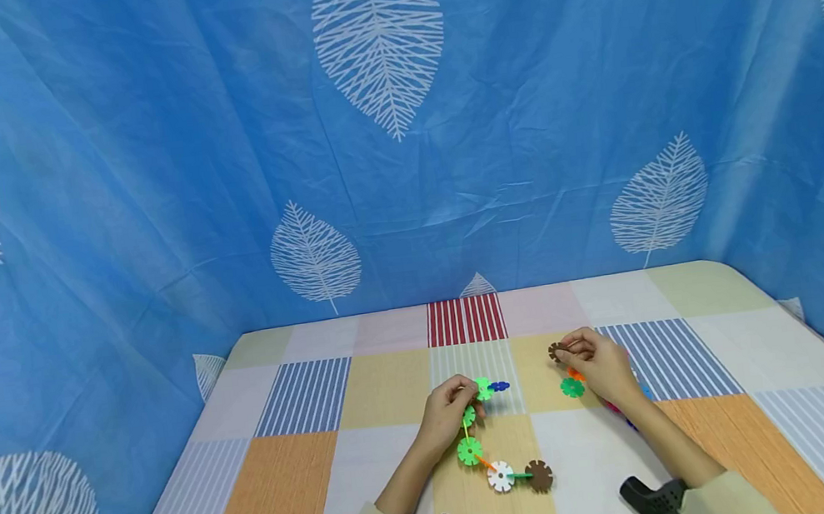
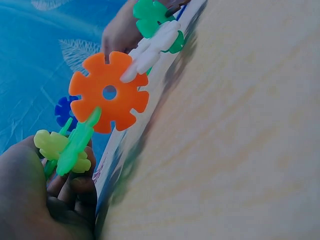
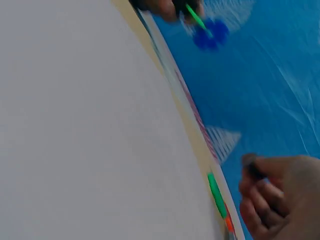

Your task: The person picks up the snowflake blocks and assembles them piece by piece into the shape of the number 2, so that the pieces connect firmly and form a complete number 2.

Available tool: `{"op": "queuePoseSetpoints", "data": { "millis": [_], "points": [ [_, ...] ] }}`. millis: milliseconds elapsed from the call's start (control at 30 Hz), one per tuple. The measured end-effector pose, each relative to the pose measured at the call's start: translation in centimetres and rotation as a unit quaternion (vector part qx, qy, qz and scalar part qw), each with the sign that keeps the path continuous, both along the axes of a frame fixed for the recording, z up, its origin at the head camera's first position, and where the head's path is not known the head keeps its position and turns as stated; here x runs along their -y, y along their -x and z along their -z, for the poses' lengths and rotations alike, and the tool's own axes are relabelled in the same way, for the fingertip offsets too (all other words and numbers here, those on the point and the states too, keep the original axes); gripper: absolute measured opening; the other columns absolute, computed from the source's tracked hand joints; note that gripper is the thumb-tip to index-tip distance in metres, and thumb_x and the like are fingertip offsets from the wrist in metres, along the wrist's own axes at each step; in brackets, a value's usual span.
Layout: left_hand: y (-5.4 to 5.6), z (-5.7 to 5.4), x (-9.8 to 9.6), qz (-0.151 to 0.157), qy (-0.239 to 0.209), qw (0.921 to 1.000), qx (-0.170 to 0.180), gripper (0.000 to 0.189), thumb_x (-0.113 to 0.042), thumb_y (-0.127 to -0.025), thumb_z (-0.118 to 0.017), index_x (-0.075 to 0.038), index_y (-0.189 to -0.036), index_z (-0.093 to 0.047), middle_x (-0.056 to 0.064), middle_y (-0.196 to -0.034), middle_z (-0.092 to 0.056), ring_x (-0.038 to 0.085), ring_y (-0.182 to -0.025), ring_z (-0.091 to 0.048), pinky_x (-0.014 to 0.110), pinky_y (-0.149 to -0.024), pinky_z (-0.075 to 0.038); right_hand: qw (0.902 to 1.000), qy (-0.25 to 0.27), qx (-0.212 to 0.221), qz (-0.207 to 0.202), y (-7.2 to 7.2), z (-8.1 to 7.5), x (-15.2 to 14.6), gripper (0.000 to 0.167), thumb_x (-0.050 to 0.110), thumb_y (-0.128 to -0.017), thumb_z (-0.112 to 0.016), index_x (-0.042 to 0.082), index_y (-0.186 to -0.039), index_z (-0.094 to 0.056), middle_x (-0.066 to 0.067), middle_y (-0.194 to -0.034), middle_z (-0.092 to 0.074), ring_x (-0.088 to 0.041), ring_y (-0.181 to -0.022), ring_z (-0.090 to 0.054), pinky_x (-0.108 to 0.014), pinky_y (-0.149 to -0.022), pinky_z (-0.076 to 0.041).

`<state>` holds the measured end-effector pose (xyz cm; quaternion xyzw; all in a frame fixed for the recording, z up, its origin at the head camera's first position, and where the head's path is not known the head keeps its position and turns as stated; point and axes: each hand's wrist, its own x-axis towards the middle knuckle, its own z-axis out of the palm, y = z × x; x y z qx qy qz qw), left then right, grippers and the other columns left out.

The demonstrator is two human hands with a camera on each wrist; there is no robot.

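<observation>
Currently, head view: L hand [image 1: 447, 414] pinches disc chain [image 1: 466, 457] over tabletop [image 1: 278, 489]; R hand [image 1: 599, 367] pinches brown disc [image 1: 554, 352] nr green disc [image 1: 572, 387]. L wrist: chain's orange disc [image 2: 95, 91] beyond fingers. R wrist: brown disc blurred in R fingers.

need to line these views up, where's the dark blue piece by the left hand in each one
Head: dark blue piece, right of centre, lower half, just right of the left hand
Left wrist: dark blue piece, left side, about mid-height, by the orange piece's left edge
Right wrist: dark blue piece, near the top, right of centre, blurred
Shared landmark: the left hand
</observation>
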<state>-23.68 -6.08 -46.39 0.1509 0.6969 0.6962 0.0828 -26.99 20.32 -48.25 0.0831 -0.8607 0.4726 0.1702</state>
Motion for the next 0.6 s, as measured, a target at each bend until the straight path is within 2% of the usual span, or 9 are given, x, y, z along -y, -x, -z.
{"op": "queuePoseSetpoints", "data": {
  "millis": [67, 133, 167, 300, 467, 600],
  "points": [
    [0.0, 0.0, 0.0, -0.005, -0.005, 1.0, 0.002, 0.019, -0.005, -0.095, -0.046, 0.011, -0.091, -0.055, 0.033, -0.071, -0.058, 0.013, -0.042, -0.045, 0.02, -0.04, -0.043, 0.9946, 0.079, 0.038, -0.056, -0.3, -0.3, 1.0, 0.023, 0.013, -0.086, -0.066, -0.003, -0.101, -0.059, -0.013, -0.075, -0.066, -0.02, -0.062, -0.062, -0.026, -0.055, -0.051],
    [0.1, 0.0, 0.0, -0.009, -0.011, 0.9999, 0.005, 0.018, -0.005, -0.095, -0.046, 0.011, -0.092, -0.055, 0.031, -0.069, -0.058, 0.013, -0.042, -0.046, 0.02, -0.04, -0.043, 0.9813, 0.142, 0.069, -0.11, -0.6, -0.5, 2.1, 0.03, 0.012, -0.087, -0.064, -0.008, -0.108, -0.056, -0.018, -0.076, -0.066, -0.025, -0.063, -0.063, -0.031, -0.056, -0.053],
    [0.1, 0.0, 0.0, -0.011, -0.014, 0.9998, 0.007, 0.018, -0.004, -0.095, -0.046, 0.011, -0.093, -0.055, 0.03, -0.068, -0.058, 0.013, -0.042, -0.046, 0.02, -0.04, -0.043, 0.9759, 0.157, 0.079, -0.129, -0.8, -0.6, 2.6, 0.033, 0.012, -0.088, -0.064, -0.009, -0.111, -0.055, -0.02, -0.077, -0.066, -0.026, -0.063, -0.064, -0.033, -0.057, -0.053],
    [0.1, 0.0, 0.1, -0.015, -0.021, 0.9996, 0.013, 0.018, -0.004, -0.095, -0.046, 0.012, -0.095, -0.054, 0.025, -0.067, -0.059, 0.013, -0.041, -0.045, 0.02, -0.039, -0.043, 0.9646, 0.181, 0.103, -0.162, -1.4, -0.6, 4.1, 0.036, 0.013, -0.087, -0.064, -0.007, -0.116, -0.056, -0.02, -0.077, -0.066, -0.028, -0.066, -0.064, -0.035, -0.062, -0.054],
    [-0.1, -0.1, 0.1, -0.014, -0.023, 0.9995, 0.013, 0.019, -0.004, -0.095, -0.046, 0.013, -0.094, -0.054, 0.02, -0.065, -0.059, 0.013, -0.041, -0.045, 0.02, -0.04, -0.043, 0.9597, 0.191, 0.118, -0.17, -1.9, -0.3, 4.8, 0.034, 0.016, -0.087, -0.064, -0.005, -0.113, -0.058, -0.023, -0.079, -0.064, -0.026, -0.068, -0.064, -0.035, -0.065, -0.054],
    [-0.1, -0.2, 0.1, -0.013, -0.019, 0.9997, 0.008, 0.019, -0.004, -0.095, -0.046, 0.013, -0.094, -0.054, 0.021, -0.065, -0.059, 0.013, -0.041, -0.045, 0.02, -0.04, -0.043, 0.957, 0.192, 0.114, -0.184, -2.0, -0.2, 5.0, 0.034, 0.014, -0.088, -0.063, -0.008, -0.113, -0.056, -0.025, -0.08, -0.064, -0.029, -0.068, -0.064, -0.036, -0.064, -0.054]
  ]
}}
